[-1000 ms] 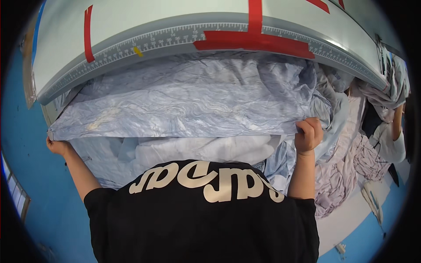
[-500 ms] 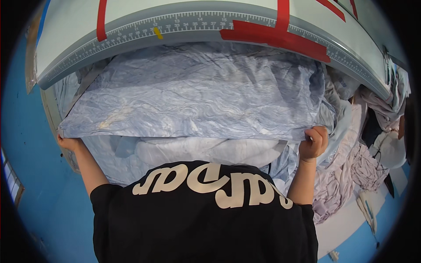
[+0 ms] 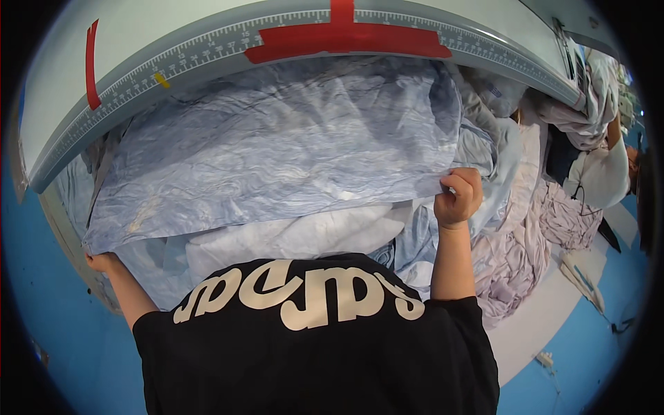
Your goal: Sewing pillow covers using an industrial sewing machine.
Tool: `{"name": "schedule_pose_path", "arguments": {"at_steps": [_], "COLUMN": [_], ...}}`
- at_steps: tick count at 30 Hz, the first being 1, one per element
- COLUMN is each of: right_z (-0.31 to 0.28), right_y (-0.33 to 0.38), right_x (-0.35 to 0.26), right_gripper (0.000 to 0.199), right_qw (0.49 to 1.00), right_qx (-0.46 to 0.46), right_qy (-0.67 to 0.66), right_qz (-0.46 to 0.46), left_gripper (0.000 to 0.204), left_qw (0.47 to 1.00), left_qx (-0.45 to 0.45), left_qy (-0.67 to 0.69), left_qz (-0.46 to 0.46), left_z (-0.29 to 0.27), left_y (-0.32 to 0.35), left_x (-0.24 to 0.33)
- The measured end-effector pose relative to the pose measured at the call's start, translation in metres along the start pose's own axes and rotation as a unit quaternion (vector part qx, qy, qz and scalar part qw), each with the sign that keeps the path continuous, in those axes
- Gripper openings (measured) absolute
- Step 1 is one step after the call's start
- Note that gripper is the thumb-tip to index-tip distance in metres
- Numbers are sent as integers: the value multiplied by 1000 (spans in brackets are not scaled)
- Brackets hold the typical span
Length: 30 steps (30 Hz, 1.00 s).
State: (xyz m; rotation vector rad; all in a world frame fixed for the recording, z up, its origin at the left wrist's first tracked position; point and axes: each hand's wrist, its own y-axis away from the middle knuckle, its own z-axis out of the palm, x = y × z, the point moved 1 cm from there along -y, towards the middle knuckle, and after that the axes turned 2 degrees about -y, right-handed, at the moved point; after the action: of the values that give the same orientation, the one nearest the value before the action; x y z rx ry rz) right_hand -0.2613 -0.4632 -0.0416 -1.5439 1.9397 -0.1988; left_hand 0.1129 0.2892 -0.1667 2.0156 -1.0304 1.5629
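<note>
A wide piece of blue-grey patterned fabric [image 3: 283, 149] is stretched between my two hands, its near edge pulled fairly straight. My left hand [image 3: 102, 261] is closed on the near left corner. At the near right corner, my right hand [image 3: 460, 196] grips the fabric with curled fingers. The far part of the cloth runs up to the front edge of the table and hangs below it. Underneath, a bundled white cloth [image 3: 297, 235] lies close to my body, with pale blue cloth around it.
A grey ruler strip [image 3: 207, 50] with red tape [image 3: 346, 39] edges the white table in front. On the right lie heaps of pale pink fabric [image 3: 515, 266]. Beyond them another person in a light sleeve [image 3: 604, 173] is at the rim. Blue floor [image 3: 90, 346] shows on both sides.
The view has shifted, so the table edge and tape now sit further left. The fabric's near edge now slants, with my right hand higher than my left; both hands keep their hold.
</note>
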Motion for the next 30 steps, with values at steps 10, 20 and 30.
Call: {"name": "schedule_pose_path", "arguments": {"at_steps": [10,20,30], "right_z": [-2,-3,-13], "right_y": [5,4,7], "right_x": [4,-1,2], "right_gripper": [37,38,31], "right_qw": [999,1000,999], "right_qx": [24,17,31], "right_qy": [-15,-11,21], "right_qz": [15,-11,8], "left_gripper": [23,26,34], "left_qw": [999,1000,997], "left_qx": [-11,-7,-60], "left_qy": [-13,-2,38], "left_qz": [36,10,-25], "left_z": [-12,-8,-3], "left_y": [-38,-31,-13], "left_x": [-19,-10,-2]}}
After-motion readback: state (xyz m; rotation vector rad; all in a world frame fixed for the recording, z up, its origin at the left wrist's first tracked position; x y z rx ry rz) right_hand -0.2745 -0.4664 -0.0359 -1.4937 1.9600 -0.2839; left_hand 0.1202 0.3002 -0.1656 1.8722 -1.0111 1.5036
